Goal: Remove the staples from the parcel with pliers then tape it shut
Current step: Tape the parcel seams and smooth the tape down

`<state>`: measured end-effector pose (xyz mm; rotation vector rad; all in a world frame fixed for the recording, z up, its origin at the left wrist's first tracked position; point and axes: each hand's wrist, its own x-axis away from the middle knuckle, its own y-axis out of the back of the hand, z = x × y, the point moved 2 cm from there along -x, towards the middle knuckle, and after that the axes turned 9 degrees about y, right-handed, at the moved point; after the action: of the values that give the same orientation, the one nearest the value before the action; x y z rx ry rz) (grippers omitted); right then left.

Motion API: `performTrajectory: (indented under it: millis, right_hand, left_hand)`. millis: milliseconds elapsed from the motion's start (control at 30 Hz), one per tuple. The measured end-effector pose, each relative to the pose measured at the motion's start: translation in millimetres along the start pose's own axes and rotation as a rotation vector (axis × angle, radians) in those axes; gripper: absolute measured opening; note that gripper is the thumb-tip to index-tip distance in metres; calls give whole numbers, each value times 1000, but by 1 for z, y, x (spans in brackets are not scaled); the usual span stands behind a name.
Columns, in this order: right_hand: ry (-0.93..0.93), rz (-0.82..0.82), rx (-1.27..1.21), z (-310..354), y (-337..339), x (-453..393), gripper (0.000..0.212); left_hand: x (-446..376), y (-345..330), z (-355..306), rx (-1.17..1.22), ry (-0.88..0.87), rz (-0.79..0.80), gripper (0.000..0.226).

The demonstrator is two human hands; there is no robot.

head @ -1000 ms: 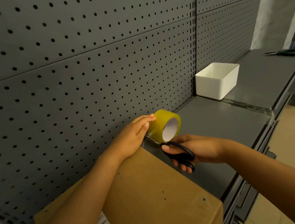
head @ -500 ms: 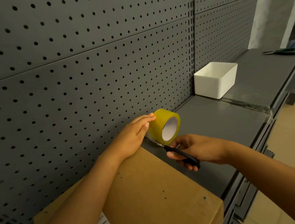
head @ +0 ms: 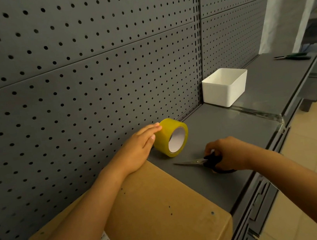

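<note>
A brown cardboard parcel (head: 157, 207) lies on the grey shelf (head: 216, 132), with small staple holes in its top. Just beyond its far end stands a yellow tape roll (head: 171, 137) on edge. My left hand (head: 137, 149) rests on the parcel's far edge and its straight fingers touch the roll's side. To the right, my right hand (head: 226, 154) grips the black handles of a pair of scissors (head: 197, 162), whose closed blades lie on the shelf and point left. Green-handled pliers (head: 293, 57) lie far back on the right.
A grey pegboard wall (head: 86, 79) runs along the back of the shelf. An empty white bin (head: 225, 88) stands against it further right. A clear divider strip (head: 258, 114) crosses the shelf. Tiled floor lies below the shelf's front edge on the right.
My right hand has pulled the scissors away from the tape roll, down and to the right onto the shelf. My left hand and the roll have stayed in place.
</note>
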<state>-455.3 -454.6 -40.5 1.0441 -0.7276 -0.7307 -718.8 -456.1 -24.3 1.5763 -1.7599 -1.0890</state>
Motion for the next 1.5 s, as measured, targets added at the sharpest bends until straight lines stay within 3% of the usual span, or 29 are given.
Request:
performTrajectory:
  millis: [367,467,533,600,667,800,900,1033,1167,1333,1500]
  right_hand:
    - [-13,68,100,-5,9,-6,43]
    - [-22,-76,96,-6,15,-15,29]
    - [40,-273,59,-1,22,-23,17]
    - [147,-455,-68,11,28,-35,16]
    - [238,-530,-201,27,32,-49,26]
    - [301,-440,-196,45,28,-79,49]
    - [313,-341,-87,45,30,-93,50]
    - [334,-240,-180,44,41,-95,47]
    - [341,-173,-177,45,48,-92,51]
    - [401,-152,-75,48,53,-94,51]
    - [446,-75,-217,45,55,-89,34]
  left_hand:
    - [0,-1,0,-63,-26,-49,40]
    - [0,0,-2,-77,-25,-56,40]
    - [1,0,-1,-78,-26,-61,39]
    - [1,1,-1,-83,-25,-65,39]
    - [2,2,-1,-104,-22,-68,39]
    - [3,4,-3,-171,-25,-83,39]
    - [6,7,-10,-256,-15,-133,38]
    - [11,13,-17,-440,-41,-338,30]
    - [22,18,-23,-546,67,-508,38]
    - [41,22,-30,-533,174,-501,44]
    - [62,18,-34,-529,233,-420,51]
